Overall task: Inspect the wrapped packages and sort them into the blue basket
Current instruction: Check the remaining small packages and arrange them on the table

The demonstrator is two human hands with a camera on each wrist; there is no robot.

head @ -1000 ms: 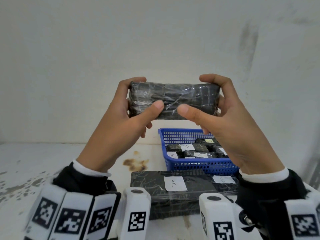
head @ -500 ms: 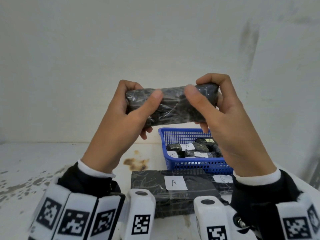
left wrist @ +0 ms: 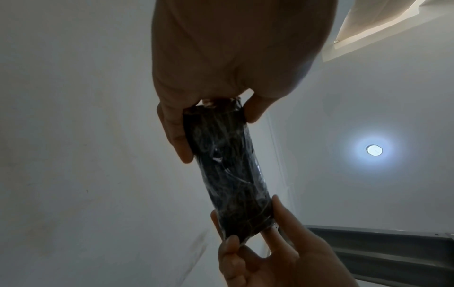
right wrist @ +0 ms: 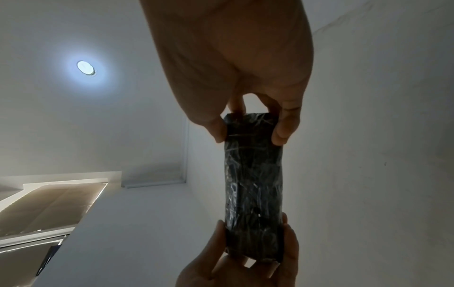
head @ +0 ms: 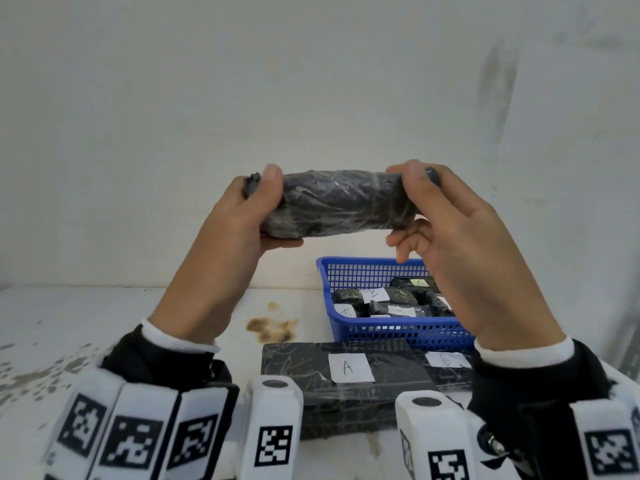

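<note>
A black package wrapped in clear film (head: 339,206) is held level in the air above the table, a hand at each end. My left hand (head: 263,207) grips its left end, thumb on top and fingers underneath. My right hand (head: 412,206) grips the right end the same way. Both wrist views show the package (left wrist: 230,174) (right wrist: 253,194) lengthwise between the two hands. Below and to the right stands the blue basket (head: 398,332), holding several small labelled black packages (head: 377,299). No label shows on the held package.
Two larger flat black packages lie on the white table in front of the basket, one labelled A (head: 346,368) and one labelled B (head: 446,360). A brown stain (head: 273,329) marks the table left of the basket. A white wall stands close behind.
The package has been turned about its long axis between my hands. My thumbs have shifted from its near face to the top of its ends.
</note>
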